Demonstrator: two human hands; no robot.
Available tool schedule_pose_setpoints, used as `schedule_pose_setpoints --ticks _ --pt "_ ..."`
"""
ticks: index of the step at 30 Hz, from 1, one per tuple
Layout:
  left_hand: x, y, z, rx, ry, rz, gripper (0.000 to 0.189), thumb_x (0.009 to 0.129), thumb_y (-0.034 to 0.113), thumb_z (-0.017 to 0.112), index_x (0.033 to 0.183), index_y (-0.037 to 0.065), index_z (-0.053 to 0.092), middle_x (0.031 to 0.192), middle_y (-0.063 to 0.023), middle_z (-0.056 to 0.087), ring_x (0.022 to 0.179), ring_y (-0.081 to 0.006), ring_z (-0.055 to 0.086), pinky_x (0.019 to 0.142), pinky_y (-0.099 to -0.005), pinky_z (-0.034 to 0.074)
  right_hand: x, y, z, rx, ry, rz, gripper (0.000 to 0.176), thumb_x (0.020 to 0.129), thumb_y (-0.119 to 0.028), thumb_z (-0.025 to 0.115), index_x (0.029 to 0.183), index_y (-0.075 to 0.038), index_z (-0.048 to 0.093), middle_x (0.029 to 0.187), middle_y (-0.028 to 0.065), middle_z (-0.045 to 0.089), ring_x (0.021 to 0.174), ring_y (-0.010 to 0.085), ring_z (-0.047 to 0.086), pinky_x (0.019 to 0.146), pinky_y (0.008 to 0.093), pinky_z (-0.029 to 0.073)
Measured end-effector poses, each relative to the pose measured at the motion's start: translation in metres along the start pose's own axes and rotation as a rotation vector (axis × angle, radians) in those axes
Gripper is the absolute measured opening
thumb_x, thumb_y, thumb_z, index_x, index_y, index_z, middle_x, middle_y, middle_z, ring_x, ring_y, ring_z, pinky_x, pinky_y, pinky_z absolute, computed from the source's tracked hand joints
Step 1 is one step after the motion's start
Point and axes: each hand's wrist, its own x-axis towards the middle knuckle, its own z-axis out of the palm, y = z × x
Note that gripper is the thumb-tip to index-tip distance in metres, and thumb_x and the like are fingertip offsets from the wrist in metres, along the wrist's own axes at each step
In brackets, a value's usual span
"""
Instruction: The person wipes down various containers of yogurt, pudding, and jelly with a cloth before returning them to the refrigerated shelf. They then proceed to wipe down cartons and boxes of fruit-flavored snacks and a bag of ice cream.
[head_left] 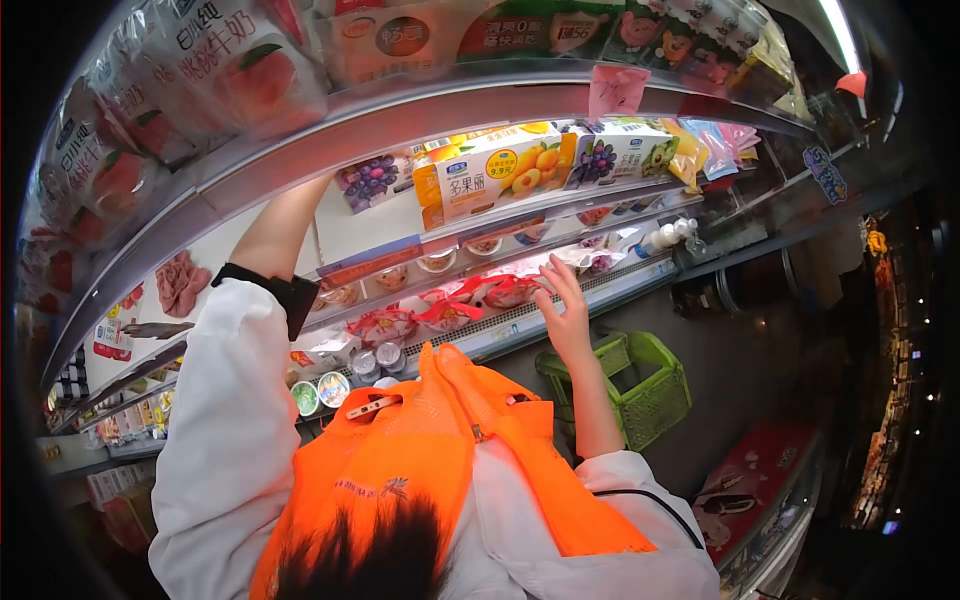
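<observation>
My left forearm [277, 235], with a black band at the wrist end of its white sleeve, reaches up into the shelf. The upper shelf's front hides my left hand. Just right of that arm stand a box with grapes on it [372, 186] and a yellow fruit yogurt carton [495, 178] with a price sticker. My right hand [567, 312] is raised in front of the lower shelf, fingers apart, holding nothing. Nearby on that shelf lie red-wrapped packs [450, 312].
Peach milk bags [235, 75] fill the upper shelf above me. A pink cloth [182, 283] lies on the middle shelf at left. A green shopping basket [650, 392] stands on the floor at right, and a red-topped case [755, 490] is at lower right.
</observation>
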Motion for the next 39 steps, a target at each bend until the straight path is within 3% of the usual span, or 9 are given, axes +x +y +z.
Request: schedule_pose_setpoints --ticks 10,14,19,22,24,25,29,36,39 --pt "-0.037 -0.115 -0.078 0.467 0.662 0.184 0.046 0.076 0.038 0.064 0.110 0.007 0.060 0.106 -0.0153 0.062 0.098 -0.0285 0.057 0.081 -0.0384 0.045 0.030 0.038 -0.035 0.091 -0.145 0.005 0.038 0.081 -0.011 0.062 0.117 0.000 0.054 0.132 0.0130 0.045 0.118 0.0267 0.047 0.097 0.0347 0.037" --pt "-0.074 -0.174 -0.105 0.544 0.772 0.108 0.046 0.076 0.038 0.064 0.110 0.007 0.060 0.107 -0.0145 0.062 0.098 -0.0276 0.058 0.081 -0.0375 0.045 0.085 -0.014 -0.030 -0.040 -0.118 -0.343 0.050 0.072 -0.009 0.070 0.119 -0.002 0.053 0.135 0.0129 0.041 0.121 0.0311 0.043 0.100 0.0393 0.036" --pt "-0.093 -0.240 -0.100 0.724 0.922 0.134 0.047 0.076 0.039 0.064 0.110 0.008 0.060 0.108 -0.0134 0.062 0.098 -0.0264 0.058 0.081 -0.0364 0.045 0.178 -0.061 -0.002 -0.577 -0.345 -0.810 0.078 0.064 -0.019 0.076 0.132 -0.011 0.039 0.136 0.0139 0.037 0.128 0.0338 0.030 0.108 0.0468 0.023" --pt "-0.105 -0.258 -0.097 0.688 0.949 0.094 0.047 0.076 0.039 0.064 0.110 0.008 0.060 0.108 -0.0128 0.062 0.098 -0.0257 0.058 0.081 -0.0358 0.045 0.217 -0.077 0.009 -0.777 -0.623 -0.638 0.091 0.057 -0.019 0.079 0.136 -0.012 0.034 0.134 0.0176 0.039 0.123 0.0354 0.038 0.104 0.0408 0.030" --pt "-0.127 -0.252 -0.102 0.424 0.866 -0.100 0.046 0.076 0.039 0.064 0.111 0.009 0.060 0.111 -0.0130 0.061 0.101 -0.0271 0.057 0.083 -0.0371 0.044 0.236 -0.098 0.014 -0.825 -0.892 -0.273 0.093 0.055 -0.019 0.079 0.136 -0.011 0.032 0.125 0.0198 0.049 0.114 0.0365 0.047 0.098 0.0377 0.037" --pt "-0.136 -0.251 -0.103 0.290 0.817 -0.194 0.046 0.076 0.039 0.063 0.112 0.010 0.060 0.112 -0.0131 0.061 0.103 -0.0278 0.057 0.084 -0.0378 0.044 0.244 -0.087 0.018 -0.835 -0.885 -0.341 0.092 0.056 -0.017 0.078 0.135 -0.010 0.032 0.118 0.0210 0.054 0.108 0.0360 0.053 0.092 0.0371 0.041" --pt "-0.124 -0.330 -0.130 0.553 1.026 0.009 0.047 0.076 0.043 0.063 0.109 0.009 0.062 0.104 -0.0137 0.064 0.092 -0.0273 0.061 0.077 -0.0373 0.047 0.252 -0.088 0.036 -0.832 -0.849 -0.288 0.084 0.055 -0.016 0.078 0.130 -0.007 0.041 0.117 0.0213 0.055 0.109 0.0341 0.052 0.091 0.0369 0.042" --pt "-0.122 -0.363 -0.158 0.441 0.887 -0.171 0.053 0.078 0.047 0.063 0.103 0.000 0.062 0.103 -0.0229 0.062 0.099 -0.0366 0.058 0.084 -0.0383 0.044 0.220 -0.123 0.082 -0.706 -0.605 -0.383 0.073 0.057 -0.019 0.077 0.121 -0.002 0.048 0.110 0.0214 0.058 0.103 0.0348 0.056 0.088 0.0370 0.043" --pt "-0.139 -0.343 -0.141 0.408 0.854 -0.109 0.063 0.078 0.048 0.062 0.119 0.001 0.053 0.115 -0.0266 0.055 0.108 -0.0377 0.053 0.091 -0.0381 0.041 0.210 -0.155 0.121 -0.707 -0.626 -0.413 0.070 0.062 -0.024 0.076 0.123 -0.005 0.046 0.110 0.0203 0.059 0.101 0.0346 0.057 0.086 0.0374 0.044"
